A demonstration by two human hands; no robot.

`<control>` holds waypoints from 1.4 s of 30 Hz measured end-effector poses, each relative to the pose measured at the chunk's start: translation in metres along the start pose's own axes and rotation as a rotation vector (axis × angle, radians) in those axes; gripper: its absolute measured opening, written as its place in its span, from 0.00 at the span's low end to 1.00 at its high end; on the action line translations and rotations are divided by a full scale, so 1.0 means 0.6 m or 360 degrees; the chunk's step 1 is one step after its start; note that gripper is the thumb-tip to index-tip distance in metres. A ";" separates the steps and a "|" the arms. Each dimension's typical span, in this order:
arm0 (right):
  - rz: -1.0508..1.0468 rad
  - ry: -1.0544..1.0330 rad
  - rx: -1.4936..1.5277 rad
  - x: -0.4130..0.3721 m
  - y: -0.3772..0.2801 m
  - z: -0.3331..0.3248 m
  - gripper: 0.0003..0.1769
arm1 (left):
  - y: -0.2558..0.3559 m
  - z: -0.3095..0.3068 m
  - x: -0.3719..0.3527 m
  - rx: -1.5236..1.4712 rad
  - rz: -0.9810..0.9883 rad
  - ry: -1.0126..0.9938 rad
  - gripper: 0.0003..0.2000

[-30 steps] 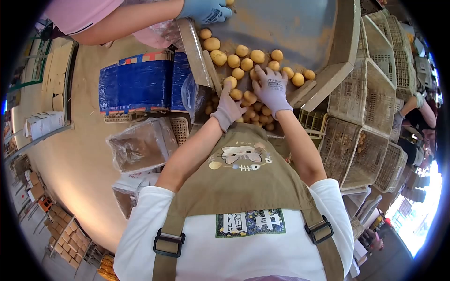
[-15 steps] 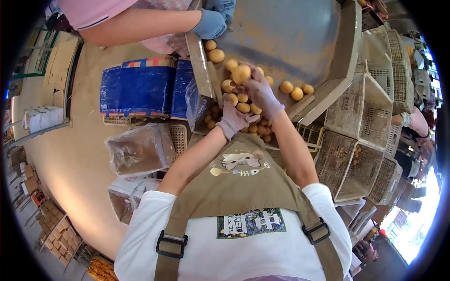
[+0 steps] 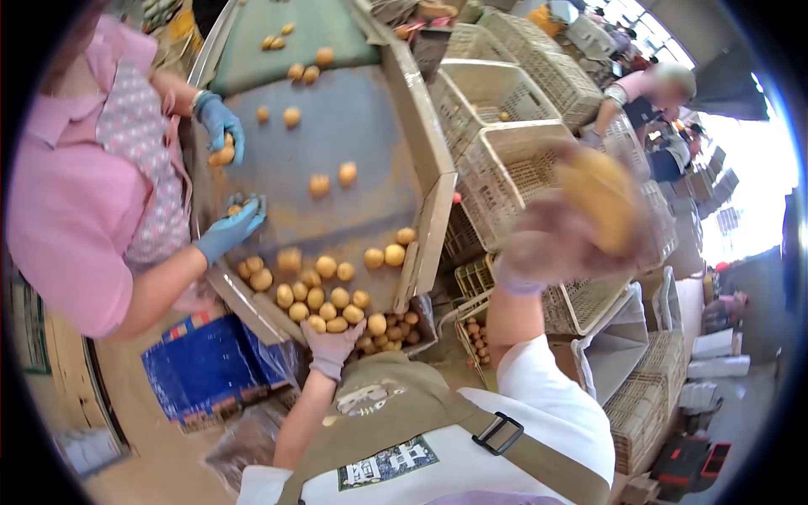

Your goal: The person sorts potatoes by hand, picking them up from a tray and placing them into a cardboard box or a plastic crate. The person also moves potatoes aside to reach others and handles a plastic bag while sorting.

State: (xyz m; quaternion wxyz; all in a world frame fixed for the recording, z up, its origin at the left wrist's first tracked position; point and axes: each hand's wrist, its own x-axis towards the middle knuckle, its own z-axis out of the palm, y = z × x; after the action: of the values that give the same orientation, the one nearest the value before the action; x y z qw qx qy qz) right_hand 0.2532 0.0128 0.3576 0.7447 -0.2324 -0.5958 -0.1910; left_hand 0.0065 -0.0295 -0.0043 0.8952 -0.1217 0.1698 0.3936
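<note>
My right hand (image 3: 547, 236), gloved and smeared by motion, is raised over the crates on the right. Its fingers are closed on a yellow potato (image 3: 599, 202). My gloved left hand (image 3: 331, 347) rests at the lower mouth of the chute, fingers spread against the loose potatoes (image 3: 339, 297). Several potatoes are bunched above it on the grey chute (image 3: 362, 114). Below the mouth, beside my left hand, more potatoes (image 3: 394, 335) fill a container partly hidden by my apron.
At the left, a co-worker's blue-gloved hands (image 3: 231, 227) hold potatoes over the chute. Plastic crates (image 3: 513, 160) stack along the right, and a small yellow crate (image 3: 471, 341) holds potatoes. A blue-covered box (image 3: 198, 366) sits at lower left. Another person (image 3: 640, 88) bends over at far right.
My view has swung to the right. My right hand has left the chute with a potato and moved up over the crates. More potatoes now show on the chute.
</note>
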 end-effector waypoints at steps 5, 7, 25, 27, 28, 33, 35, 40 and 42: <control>0.0569 -0.0121 -0.1790 -0.004 0.157 -0.166 0.34 | -0.010 -0.016 -0.011 0.1388 0.0472 0.0013 0.38; 0.0310 -0.0515 -0.1906 -0.004 0.201 -0.140 0.34 | -0.018 -0.001 -0.011 0.2596 0.0929 0.0086 0.41; 0.1290 -0.2543 -0.0397 -0.593 -0.069 -0.050 0.39 | -0.012 -0.112 0.050 -0.0003 -0.0004 0.0346 0.48; 0.1270 -0.2623 -0.0475 -0.567 -0.073 -0.046 0.39 | -0.023 -0.097 0.050 0.0049 0.0058 0.0479 0.48; 0.1262 -0.2663 -0.0511 -0.558 -0.076 -0.044 0.40 | -0.024 -0.090 0.047 0.0025 0.0026 0.0477 0.48; 0.1262 -0.2596 -0.0464 -0.575 -0.074 -0.047 0.40 | -0.015 -0.122 0.052 -0.0009 -0.0035 0.0391 0.49; 0.1252 -0.2603 -0.0461 -0.581 -0.066 -0.048 0.40 | -0.019 -0.122 0.056 0.0033 -0.0038 0.0392 0.51; 0.1282 -0.2596 -0.0422 -0.580 -0.067 -0.049 0.39 | -0.032 -0.082 0.037 0.0054 0.0006 0.0398 0.50; 0.1193 -0.2536 -0.0469 -0.605 -0.059 -0.064 0.37 | -0.048 -0.039 0.032 0.0001 0.0053 0.0403 0.49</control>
State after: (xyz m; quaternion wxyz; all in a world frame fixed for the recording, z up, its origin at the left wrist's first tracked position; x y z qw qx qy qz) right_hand 0.1854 -0.0357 0.0005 0.0855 -0.5691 -0.7908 0.2084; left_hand 0.0352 -0.0440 -0.0306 0.8601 -0.1672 0.2836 0.3897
